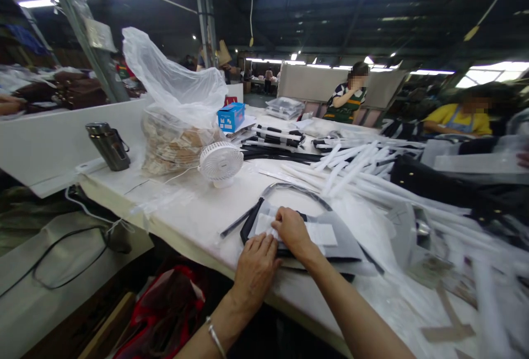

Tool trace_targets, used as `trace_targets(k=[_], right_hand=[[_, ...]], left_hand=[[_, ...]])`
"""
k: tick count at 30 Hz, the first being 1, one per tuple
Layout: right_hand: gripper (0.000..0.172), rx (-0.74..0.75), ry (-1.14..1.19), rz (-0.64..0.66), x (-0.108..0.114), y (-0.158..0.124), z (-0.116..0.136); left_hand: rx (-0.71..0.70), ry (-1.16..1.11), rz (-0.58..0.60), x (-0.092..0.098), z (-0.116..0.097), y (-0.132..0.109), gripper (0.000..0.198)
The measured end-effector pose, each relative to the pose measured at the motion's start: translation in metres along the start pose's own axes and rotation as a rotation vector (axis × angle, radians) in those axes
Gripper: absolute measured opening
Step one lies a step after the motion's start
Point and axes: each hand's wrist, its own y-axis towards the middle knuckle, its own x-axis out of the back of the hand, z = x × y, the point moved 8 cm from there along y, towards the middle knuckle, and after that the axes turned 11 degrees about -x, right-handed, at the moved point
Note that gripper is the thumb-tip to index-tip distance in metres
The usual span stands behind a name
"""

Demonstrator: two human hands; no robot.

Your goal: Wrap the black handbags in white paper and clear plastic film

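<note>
A flat black bag-like piece [351,260] lies at the table's front edge, with a grey sheet [344,227] over it. On top is a folded white sheet [324,234], thin and soft-looking. My left hand [257,262] rests with its fingers laid flat on the near left part of the white sheet. Just right of it, my right hand [291,231] has its fingers curled and pressed together on that sheet, pinching it. A long curved strap [297,188] in clear wrapping arches behind the piece. The undersides of both hands are hidden.
A white fan [221,162], a clear bag of brown pieces [176,141], a steel flask [108,146] and a blue box [231,117] stand behind to the left. White tubes [351,166] lie heaped to the right. Two people [347,100] sit across the table.
</note>
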Motion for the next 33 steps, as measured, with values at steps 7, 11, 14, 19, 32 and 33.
trace_targets(k=[7, 11, 14, 19, 32, 33], right_hand=[[0.022, -0.100, 0.387, -0.201, 0.132, -0.028, -0.059], [0.038, -0.404, 0.283, -0.455, 0.239, -0.065, -0.185], [0.033, -0.559, 0.214, -0.516, 0.278, -0.083, -0.264], [0.035, -0.716, 0.302, -0.395, 0.254, -0.081, -0.323], [0.016, -0.811, 0.597, -0.600, 0.244, -0.063, -0.330], [0.016, -0.803, 0.618, -0.630, 0.247, -0.066, -0.328]], left_hand=[[-0.088, 0.074, -0.053, 0.005, 0.003, -0.001, 0.027], [-0.182, 0.121, -0.054, 0.008, 0.001, 0.002, 0.026], [-0.232, 0.150, -0.023, 0.008, -0.002, 0.006, 0.027], [-0.286, 0.202, 0.004, 0.003, -0.006, 0.008, 0.029], [-0.239, 0.178, 0.094, -0.004, -0.004, 0.004, 0.030], [-0.233, 0.167, 0.096, -0.005, -0.004, 0.004, 0.030]])
